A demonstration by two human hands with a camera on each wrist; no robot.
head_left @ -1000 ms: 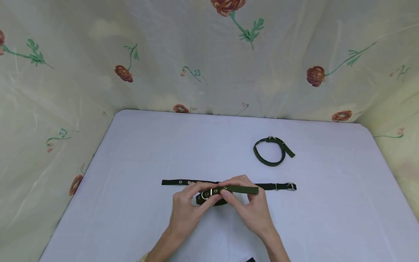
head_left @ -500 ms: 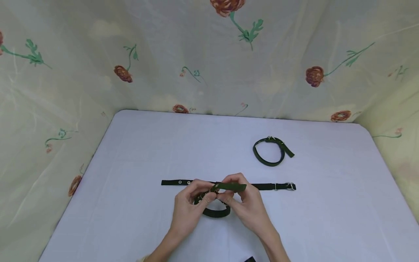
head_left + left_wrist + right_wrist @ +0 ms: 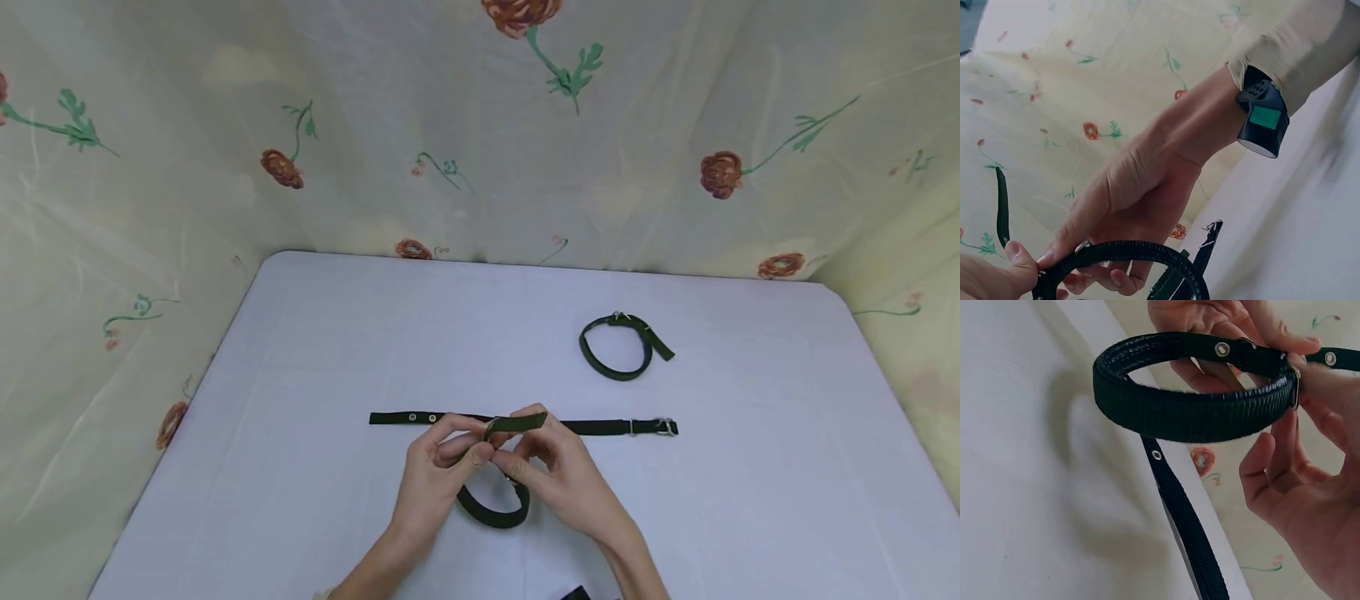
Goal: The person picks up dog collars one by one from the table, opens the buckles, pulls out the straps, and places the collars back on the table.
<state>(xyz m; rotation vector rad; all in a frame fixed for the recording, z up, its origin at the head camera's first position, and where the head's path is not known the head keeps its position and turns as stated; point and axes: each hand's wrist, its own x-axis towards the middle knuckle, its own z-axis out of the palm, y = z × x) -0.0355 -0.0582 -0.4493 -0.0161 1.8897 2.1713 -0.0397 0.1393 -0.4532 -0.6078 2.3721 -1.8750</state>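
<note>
Both hands work at the buckle end of a dark green collar [image 3: 492,518], which hangs as a closed loop below the fingers. My left hand [image 3: 427,483] pinches the collar near its buckle between thumb and fingers. From the other side, my right hand [image 3: 573,475] pinches the same spot, the thumbs nearly meeting. The free strap end sticks out above the fingers to the right. Metal eyelets and part of the buckle show on the collar [image 3: 1179,419] in the right wrist view; fingers hide the rest of the buckle.
Behind the hands a second collar [image 3: 600,427] lies flat and straight on the white table [image 3: 337,333]. Farther back on the right lies a third collar [image 3: 618,377], buckled into a ring. A small dark object [image 3: 576,593] shows at the bottom edge. Flowered curtains [image 3: 480,125] surround the table.
The held collar's loop has swung down and opened out below the hands. Its free strap end has shifted left and now points slightly upward. The two other collars have not moved.
</note>
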